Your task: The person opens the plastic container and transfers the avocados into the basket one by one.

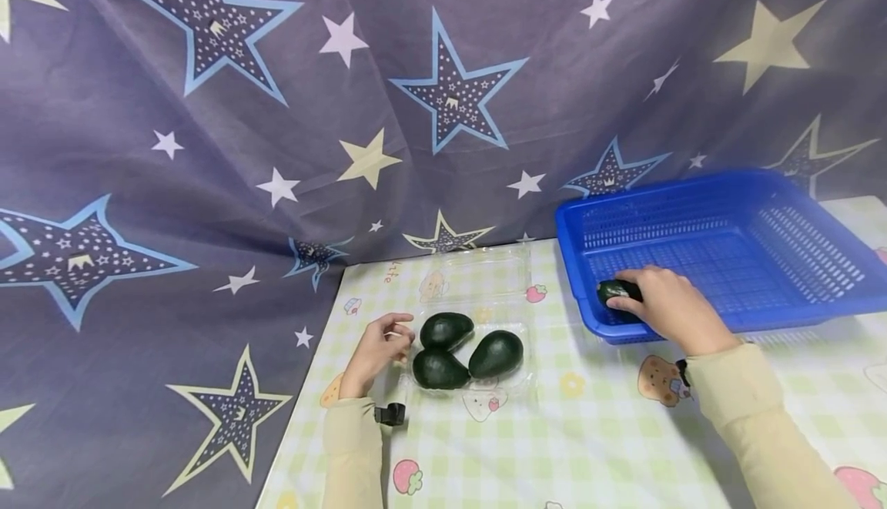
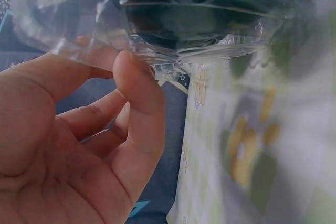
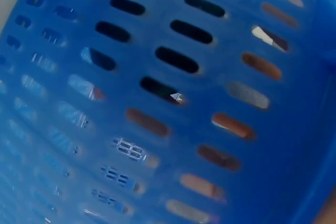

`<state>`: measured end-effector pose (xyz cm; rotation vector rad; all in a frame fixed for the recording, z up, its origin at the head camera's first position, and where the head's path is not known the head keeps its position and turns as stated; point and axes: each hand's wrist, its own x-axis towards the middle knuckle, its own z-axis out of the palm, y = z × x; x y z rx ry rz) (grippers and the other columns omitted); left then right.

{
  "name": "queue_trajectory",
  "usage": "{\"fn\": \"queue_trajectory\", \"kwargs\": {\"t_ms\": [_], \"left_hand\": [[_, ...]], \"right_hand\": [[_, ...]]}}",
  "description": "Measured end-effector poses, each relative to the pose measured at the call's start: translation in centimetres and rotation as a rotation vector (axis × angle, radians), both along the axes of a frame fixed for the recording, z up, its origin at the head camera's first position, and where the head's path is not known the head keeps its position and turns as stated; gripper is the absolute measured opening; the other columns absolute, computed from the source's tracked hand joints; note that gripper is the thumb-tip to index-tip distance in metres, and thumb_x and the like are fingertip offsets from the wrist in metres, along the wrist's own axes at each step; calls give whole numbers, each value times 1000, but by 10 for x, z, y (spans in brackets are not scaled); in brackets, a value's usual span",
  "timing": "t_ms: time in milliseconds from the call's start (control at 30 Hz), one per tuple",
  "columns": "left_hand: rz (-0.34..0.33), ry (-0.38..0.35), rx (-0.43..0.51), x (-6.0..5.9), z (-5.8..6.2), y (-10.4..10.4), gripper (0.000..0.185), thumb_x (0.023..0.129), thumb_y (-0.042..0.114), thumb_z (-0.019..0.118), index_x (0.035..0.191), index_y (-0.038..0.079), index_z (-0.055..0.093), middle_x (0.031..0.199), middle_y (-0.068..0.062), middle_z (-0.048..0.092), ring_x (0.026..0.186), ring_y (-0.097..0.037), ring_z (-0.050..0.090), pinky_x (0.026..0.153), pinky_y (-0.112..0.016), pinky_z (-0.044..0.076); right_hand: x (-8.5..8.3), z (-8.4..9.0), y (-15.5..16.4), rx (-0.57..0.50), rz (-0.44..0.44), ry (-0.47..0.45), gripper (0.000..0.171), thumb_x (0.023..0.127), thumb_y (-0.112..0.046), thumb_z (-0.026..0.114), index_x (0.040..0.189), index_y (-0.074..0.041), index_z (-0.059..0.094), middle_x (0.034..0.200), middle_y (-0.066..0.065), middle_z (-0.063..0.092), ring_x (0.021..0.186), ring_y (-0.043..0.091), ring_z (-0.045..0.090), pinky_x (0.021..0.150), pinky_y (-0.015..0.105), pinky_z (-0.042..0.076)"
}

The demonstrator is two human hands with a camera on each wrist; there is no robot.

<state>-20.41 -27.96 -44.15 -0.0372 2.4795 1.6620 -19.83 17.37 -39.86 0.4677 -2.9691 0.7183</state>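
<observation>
Head view: the right hand (image 1: 668, 310) covers most of the avocado (image 1: 617, 291) at the near left corner of the blue basket (image 1: 797, 185); only its dark left end shows. The basket's right end is cut off by the frame edge.

Left wrist view: the left hand (image 2: 79, 145) is cut off at the left and bottom edges. The clear tray (image 2: 173, 35) runs past the top edge; its dark contents are blurred. The desk (image 2: 283, 145) at the right is out of focus.

Right wrist view: only the basket's slotted wall shows, blurred.

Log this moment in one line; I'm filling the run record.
left hand: holds clamshell tray edge | right hand: grips avocado inside blue basket | tray: three avocados
</observation>
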Motion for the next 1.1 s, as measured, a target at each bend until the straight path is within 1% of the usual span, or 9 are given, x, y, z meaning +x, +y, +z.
{"fn": "queue_trajectory", "kwargs": {"t_ms": [167,233,333,467,567,733,867,1000,1100], "left_hand": [[11,5,-9,0,1,0,44,91,-2,60,134,-5,55,99,-17,61,72,-24,61,62,-41,60],[13,12,-11,1,2,0,43,91,-2,61,133,-5,56,99,-17,62,72,-24,61,62,-40,60],[11,20,-14,0,2,1,42,91,-2,61,132,-4,57,98,-16,62,71,-24,62,61,-38,60],[2,25,-19,0,1,2,41,91,-3,61,132,-5,57,95,-14,62,70,-23,61,60,-34,60],[4,18,-15,1,1,2,42,89,-5,60,131,-6,56,94,-14,62,69,-22,61,58,-33,59],[6,5,9,2,0,3,43,88,-6,58,131,-7,56,93,-13,61,68,-19,59,57,-31,58],[2,7,13,2,0,3,42,89,-6,58,131,-7,56,94,-14,61,68,-19,59,57,-31,57],[-1,14,-5,2,0,3,42,90,-5,59,132,-6,56,97,-16,61,69,-20,60,58,-34,58],[6,18,-18,2,-1,1,42,91,-4,59,132,-5,56,98,-17,61,70,-21,60,60,-36,59]], "right_hand": [[-3,1,-1,3,-11,-26,50,90,-33,71,122,6,66,114,33,65,102,54,61,82,65,50],[-4,2,-1,3,-14,-30,51,90,-33,72,121,6,66,115,33,65,103,54,60,84,65,50],[-5,2,-1,7,-26,-49,53,89,-33,73,123,7,65,116,34,64,104,54,60,83,65,50],[-7,3,1,14,-47,-105,56,88,-35,74,124,7,64,119,34,62,105,55,59,82,64,50],[-8,2,1,15,-51,-130,52,88,-32,74,121,7,66,118,34,63,105,55,58,82,64,50],[-6,-1,2,17,-54,-91,40,89,-23,74,115,7,67,113,33,65,102,54,60,82,64,51],[-4,1,2,39,-67,-59,38,88,-23,75,114,5,68,112,32,66,99,53,61,77,63,52],[-2,6,-3,48,-92,15,33,88,-23,76,110,0,70,107,26,69,91,47,65,70,62,54],[-3,12,-12,16,-107,87,28,88,-22,75,108,-2,71,105,22,71,88,43,67,69,60,55]]}}
